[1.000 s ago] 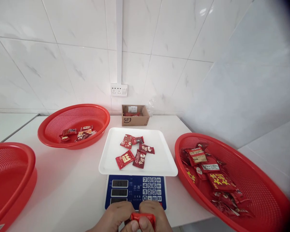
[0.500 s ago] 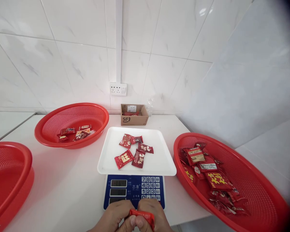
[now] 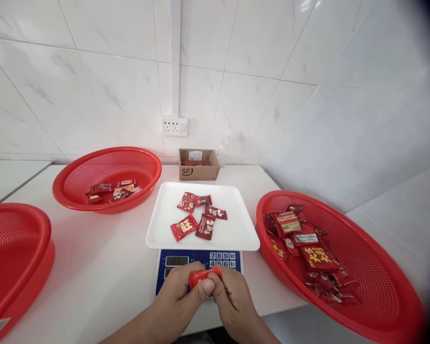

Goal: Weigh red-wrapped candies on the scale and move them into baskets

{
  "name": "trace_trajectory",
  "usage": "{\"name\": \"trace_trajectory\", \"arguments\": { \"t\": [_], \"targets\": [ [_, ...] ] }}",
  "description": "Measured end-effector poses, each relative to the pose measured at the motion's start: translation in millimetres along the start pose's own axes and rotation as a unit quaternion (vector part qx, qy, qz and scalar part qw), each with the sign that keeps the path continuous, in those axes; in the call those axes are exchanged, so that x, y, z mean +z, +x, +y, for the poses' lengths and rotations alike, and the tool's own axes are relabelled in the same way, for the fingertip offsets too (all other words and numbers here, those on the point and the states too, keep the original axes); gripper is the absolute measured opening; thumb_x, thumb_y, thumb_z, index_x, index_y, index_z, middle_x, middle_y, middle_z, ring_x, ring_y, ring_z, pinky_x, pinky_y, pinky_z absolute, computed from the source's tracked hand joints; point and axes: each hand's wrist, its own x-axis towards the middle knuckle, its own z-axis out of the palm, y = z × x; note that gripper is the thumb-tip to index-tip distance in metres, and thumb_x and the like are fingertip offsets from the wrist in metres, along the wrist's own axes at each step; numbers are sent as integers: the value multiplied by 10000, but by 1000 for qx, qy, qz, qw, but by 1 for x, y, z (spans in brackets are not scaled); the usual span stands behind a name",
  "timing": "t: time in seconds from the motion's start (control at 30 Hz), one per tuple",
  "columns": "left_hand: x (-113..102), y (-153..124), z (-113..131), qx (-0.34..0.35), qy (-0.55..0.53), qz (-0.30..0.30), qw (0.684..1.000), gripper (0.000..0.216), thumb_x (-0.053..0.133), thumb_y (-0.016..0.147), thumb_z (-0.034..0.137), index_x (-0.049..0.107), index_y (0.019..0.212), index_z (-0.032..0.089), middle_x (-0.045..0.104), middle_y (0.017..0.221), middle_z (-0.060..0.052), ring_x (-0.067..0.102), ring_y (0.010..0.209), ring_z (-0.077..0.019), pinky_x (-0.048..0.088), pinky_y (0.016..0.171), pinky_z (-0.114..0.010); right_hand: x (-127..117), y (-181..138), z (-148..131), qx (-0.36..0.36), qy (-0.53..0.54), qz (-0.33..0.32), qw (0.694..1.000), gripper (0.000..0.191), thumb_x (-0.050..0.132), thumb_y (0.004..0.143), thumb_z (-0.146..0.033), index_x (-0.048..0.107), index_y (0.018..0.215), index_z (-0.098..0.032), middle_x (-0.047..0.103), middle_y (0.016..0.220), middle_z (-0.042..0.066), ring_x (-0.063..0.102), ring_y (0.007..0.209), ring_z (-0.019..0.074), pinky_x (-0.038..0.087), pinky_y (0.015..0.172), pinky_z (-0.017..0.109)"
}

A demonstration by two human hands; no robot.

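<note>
Both my hands grip one small red packet [image 3: 198,276] over the scale's keypad panel. My left hand [image 3: 175,297] is closed on its left end, thumb on top. My right hand [image 3: 235,297] pinches its right end, thumb against the left thumb. The fingers hide much of the packet, so its print does not show. Just beyond is a blue-fronted digital scale [image 3: 208,258], partly covered by my hands. On its white tray [image 3: 232,229] lie several red snack packets, among them a bright red packet [image 3: 184,227] and a dark red packet [image 3: 205,227].
A red basket [image 3: 376,241] at right holds many snack packets. Another red basket [image 3: 93,165] at back left holds a few. A third red basket [image 3: 39,224] is cut off at left. Behind the tray, a cardboard box [image 3: 200,173] stands by the tiled wall.
My hands have moved up and forward with the red packet, now covering more of the scale's panel. The view has tilted slightly downward. The packets on the tray stay put.
</note>
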Motion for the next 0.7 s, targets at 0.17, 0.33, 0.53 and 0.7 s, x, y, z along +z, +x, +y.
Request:
{"name": "trace_trajectory", "arguments": {
  "t": [0.17, 0.33, 0.53, 0.7],
  "targets": [
    [2, 10, 6, 11, -76, -11, 997, 418, 427, 873, 481, 456, 598, 168, 415, 571, 34, 370, 548, -89, 328, 536, -211, 0, 7, -6, 77, 97, 0, 992, 406, 305, 945, -335, 467, 597, -205, 478, 497, -31, 448, 460, 91, 336, 452, 218],
    [-4, 28, 15, 12, -131, -24, 991, 403, 466, 856, 490, 477, 618, 165, 473, 556, 30, 431, 546, -94, 363, 548, -219, -8, 25, -13, 118, 178, 10, 977, 421, 299, 938, -426, 445, 609, -207, 474, 503, -34, 452, 474, 94, 353, 454, 215],
    [-4, 32, 26, 28, -194, 2, 981, 504, 280, 923, 496, 542, 657, 157, 518, 577, 3, 508, 610, -125, 403, 609, -248, -18, 38, -25, 93, 244, 16, 965, 423, 297, 942, -420, 444, 609, -204, 479, 497, -33, 473, 502, 94, 364, 482, 211],
    [-6, 28, 34, 42, -180, 3, 983, 516, 273, 923, 499, 533, 635, 157, 526, 588, -8, 499, 605, -127, 404, 616, -256, -21, 38, -30, 87, 275, 3, 957, 435, 290, 945, -413, 455, 603, -201, 478, 516, -26, 488, 528, 99, 340, 482, 220]
  ]
}}
